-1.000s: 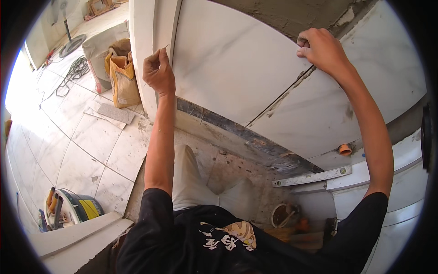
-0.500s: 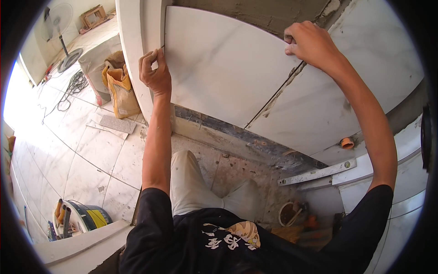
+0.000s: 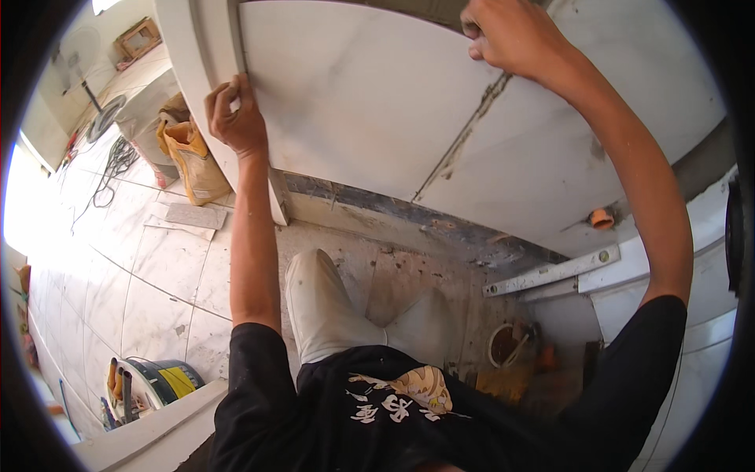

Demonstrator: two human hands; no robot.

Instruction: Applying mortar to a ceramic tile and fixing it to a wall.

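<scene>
A second ago a worker's left hand (image 3: 238, 118) held up a thin sliver in front of the white frame (image 3: 200, 71); now, at 10 o'clock, its bent fingers have come to the seam where that frame meets a pale, grey-veined wall tile (image 3: 346, 102), and whether they still pinch the sliver cannot be told. The right hand (image 3: 511, 39), well apart at 1 o'clock, stays curled at the upper edge of the tile, which spans 11 to 12 o'clock; its exact grip is unclear. Brown mortar (image 3: 425, 9) shows above, while an orange pipe end (image 3: 602, 219) juts out at 3 o'clock, near a spirit level (image 3: 550, 270). Toward 9 o'clock, light floor tiles (image 3: 157, 259) run past a coiled dark cable (image 3: 118, 161) to a standing fan (image 3: 98, 118) at 10. An open yellow-and-tan sack (image 3: 197, 177) slumps at 10 o'clock, contents indistinct; a dark bucket (image 3: 177, 377) with a yellow patch holds handled tools (image 3: 118, 381) at 8, and a round container (image 3: 503, 346) with a stick-like tool sits at 4, blurred.
</scene>
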